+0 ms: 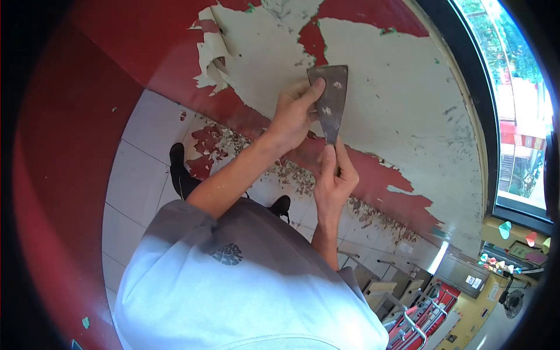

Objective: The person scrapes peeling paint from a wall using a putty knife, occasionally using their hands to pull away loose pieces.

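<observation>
The scraper (330, 99) is a flat metal blade of trapezoid outline, wide at the far edge and tapering toward the near end; its surface is dull grey, mottled with pale specks of dried material. It is held flat against the wall (408, 105), between both hands, near the boundary of bare plaster and remaining paint. The left hand (294, 114) is curled around the left edge of the blade, thumb pressed across its face just below the wide edge, fingers folded behind. The right hand (333, 181) is closed around the narrow lower end, which is hidden in the grip, with one finger extended up along the blade. The wall shows two textures: a glossy dark red paint layer (361, 169), reduced to irregular patches, and a matte off-white substrate with scuff marks and small green flecks. A curled, ragged strip of loosened coating (210, 55) hangs at the upper left. Below, the floor (140, 169) is laid in smooth pale square tiles with thin joints, and carries a band of small red and cream paint flakes (233, 140) along the wall base. Two dark shoes (177, 154) stand on the tiles. A window with a black curved frame (484, 116) adjoins the wall at right.
</observation>
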Available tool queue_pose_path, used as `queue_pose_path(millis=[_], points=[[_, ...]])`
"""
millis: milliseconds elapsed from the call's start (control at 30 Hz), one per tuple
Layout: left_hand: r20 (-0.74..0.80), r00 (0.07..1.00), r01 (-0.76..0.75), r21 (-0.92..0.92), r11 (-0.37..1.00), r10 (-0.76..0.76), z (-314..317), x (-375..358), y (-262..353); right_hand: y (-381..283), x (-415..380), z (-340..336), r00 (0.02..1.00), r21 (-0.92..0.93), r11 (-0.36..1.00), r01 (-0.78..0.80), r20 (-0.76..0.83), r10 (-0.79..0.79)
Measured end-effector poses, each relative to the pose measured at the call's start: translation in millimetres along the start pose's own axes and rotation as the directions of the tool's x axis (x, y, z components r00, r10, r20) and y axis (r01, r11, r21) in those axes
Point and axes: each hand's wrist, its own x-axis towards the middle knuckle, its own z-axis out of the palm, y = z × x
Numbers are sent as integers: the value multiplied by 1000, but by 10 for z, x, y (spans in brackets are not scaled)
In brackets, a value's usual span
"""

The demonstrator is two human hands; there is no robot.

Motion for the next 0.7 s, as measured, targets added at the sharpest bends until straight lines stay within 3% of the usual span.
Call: queue_pose_path(millis=[233, 333, 433, 500, 700], points=[[-30, 999, 25, -38, 999, -26, -3, 37, -37, -31, 80, -57, 1000, -11, 1000, -9, 18, 9], [37, 999, 29, -32, 999, -28, -32, -13, -52, -118, -16, -69, 996, 77, 993, -86, -5, 87], [-35, 998, 54, -87, 995, -58, 58, -14, -41, -128, 43, -122, 994, 29, 995, -93, 67, 91], [-32, 999, -1, -59, 998, -1, 54, 12, 12, -117, 46, -53, 993, 128, 985, -116, 25, 114], [29, 998, 50, -14, 999, -50, 47, 41, -92, -102, 57, -176, 989, 113, 983, -146, 28, 144]])
